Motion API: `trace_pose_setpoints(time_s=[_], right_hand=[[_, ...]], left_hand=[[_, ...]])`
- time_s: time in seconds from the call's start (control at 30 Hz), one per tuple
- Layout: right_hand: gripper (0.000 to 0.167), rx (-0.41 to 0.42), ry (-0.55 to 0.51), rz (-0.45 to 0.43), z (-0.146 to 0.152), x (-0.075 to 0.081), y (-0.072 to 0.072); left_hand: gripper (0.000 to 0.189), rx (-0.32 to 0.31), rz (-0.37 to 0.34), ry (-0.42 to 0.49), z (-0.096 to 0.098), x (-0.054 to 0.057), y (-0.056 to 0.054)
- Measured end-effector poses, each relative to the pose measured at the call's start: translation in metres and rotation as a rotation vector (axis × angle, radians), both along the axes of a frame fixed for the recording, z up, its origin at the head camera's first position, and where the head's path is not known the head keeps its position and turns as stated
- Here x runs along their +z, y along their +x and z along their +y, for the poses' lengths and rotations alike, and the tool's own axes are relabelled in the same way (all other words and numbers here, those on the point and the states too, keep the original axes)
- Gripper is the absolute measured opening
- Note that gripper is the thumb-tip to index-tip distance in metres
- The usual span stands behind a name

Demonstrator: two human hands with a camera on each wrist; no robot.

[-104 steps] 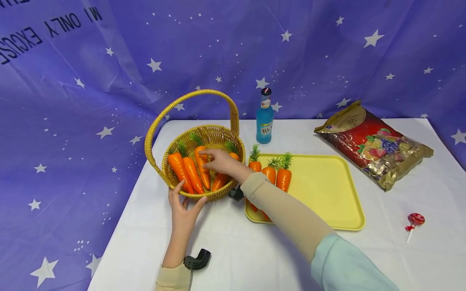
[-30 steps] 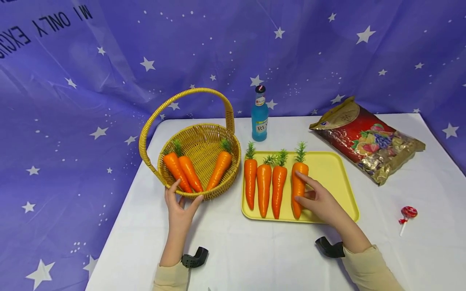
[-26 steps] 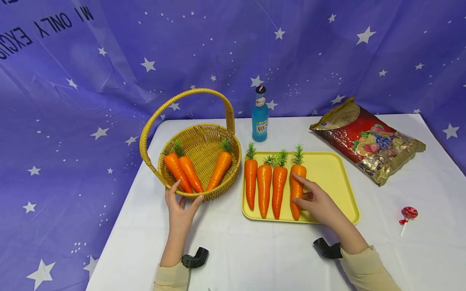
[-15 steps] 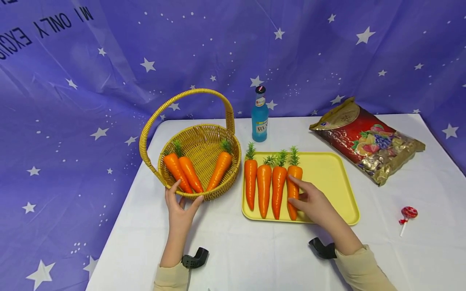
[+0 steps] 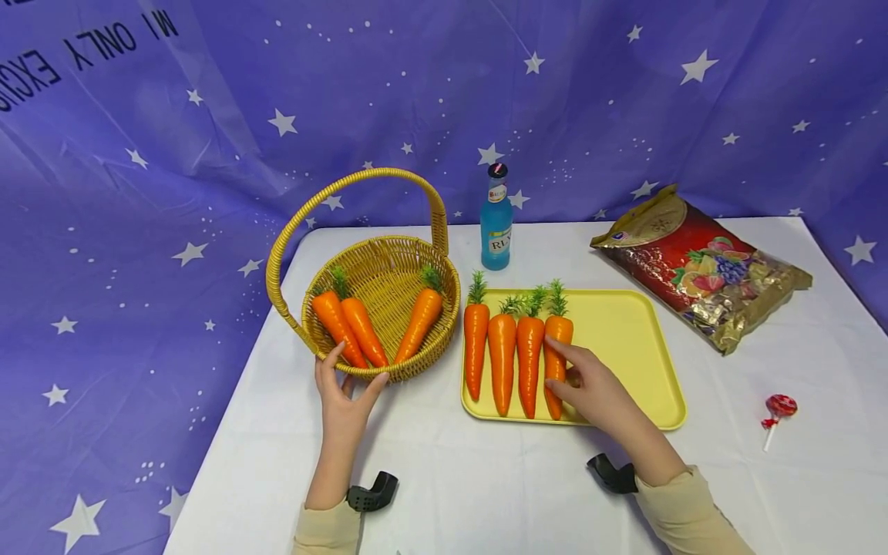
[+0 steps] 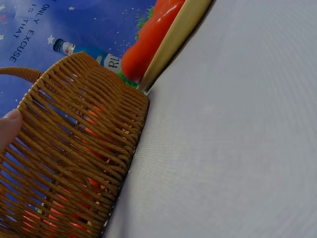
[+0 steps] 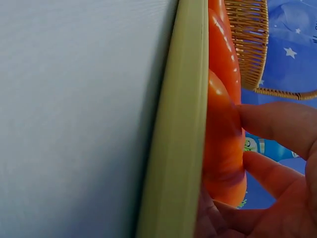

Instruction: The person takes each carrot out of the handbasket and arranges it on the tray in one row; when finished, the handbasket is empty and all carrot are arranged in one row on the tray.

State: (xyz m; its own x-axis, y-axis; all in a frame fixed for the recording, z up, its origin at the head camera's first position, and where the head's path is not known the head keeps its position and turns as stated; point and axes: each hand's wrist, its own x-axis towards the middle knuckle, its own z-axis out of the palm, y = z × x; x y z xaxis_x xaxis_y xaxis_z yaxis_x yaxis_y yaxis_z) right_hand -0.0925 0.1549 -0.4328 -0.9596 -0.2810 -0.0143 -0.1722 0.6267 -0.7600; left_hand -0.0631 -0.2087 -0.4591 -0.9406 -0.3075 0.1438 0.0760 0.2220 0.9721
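Observation:
On the yellow tray [image 5: 617,324] lie glossy orange carrots with green tops, side by side. My right hand [image 5: 597,389] holds the rightmost carrot [image 5: 558,330] between thumb and fingers, close beside its neighbour [image 5: 530,362]. In the right wrist view that held carrot [image 7: 223,144] shows past the tray's edge, with fingers on its side. My left hand [image 5: 343,408] grips the near rim of the wicker basket [image 5: 388,266], thumb and fingers spread along it. Three carrots lie inside, two at left and one carrot [image 5: 421,317] at right. Only one left fingertip shows in the left wrist view, against the weave.
Behind the tray stands a blue bottle [image 5: 496,231]. A red and gold bag [image 5: 701,270] lies at the back right, and a red lollipop [image 5: 780,407] lies at the right. The basket's tall handle [image 5: 354,179] arches up. A starry purple cloth hangs behind the white table.
My right hand has taken a carrot from the basket to the tray, then slid it left beside the other three. The left hand has stayed on the basket rim.

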Motion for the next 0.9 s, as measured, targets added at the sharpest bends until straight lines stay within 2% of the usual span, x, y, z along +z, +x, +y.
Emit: trace_pose_setpoints(time_s=[0.23, 0.47, 0.6, 0.73, 0.9], right_hand=[[0.058, -0.008, 0.104, -0.008, 0.003, 0.007, 0.001], [0.052, -0.033, 0.154, -0.006, 0.012, 0.029, 0.003], [0.051, -0.045, 0.083, 0.018, 0.015, 0.045, -0.002], [0.054, -0.029, -0.028, -0.023, 0.007, 0.060, -0.013], [0.053, 0.045, -0.106, -0.069, -0.020, 0.079, -0.031]], left_hand=[[0.080, 0.000, -0.008, 0.006, 0.000, 0.000, 0.001], [0.078, -0.003, -0.006, 0.008, 0.001, 0.000, 0.000], [0.079, -0.002, -0.015, 0.008, 0.001, 0.000, -0.001], [0.080, 0.003, -0.021, 0.003, 0.000, 0.001, -0.002], [0.081, -0.002, -0.034, 0.016, 0.000, 0.002, -0.001]])
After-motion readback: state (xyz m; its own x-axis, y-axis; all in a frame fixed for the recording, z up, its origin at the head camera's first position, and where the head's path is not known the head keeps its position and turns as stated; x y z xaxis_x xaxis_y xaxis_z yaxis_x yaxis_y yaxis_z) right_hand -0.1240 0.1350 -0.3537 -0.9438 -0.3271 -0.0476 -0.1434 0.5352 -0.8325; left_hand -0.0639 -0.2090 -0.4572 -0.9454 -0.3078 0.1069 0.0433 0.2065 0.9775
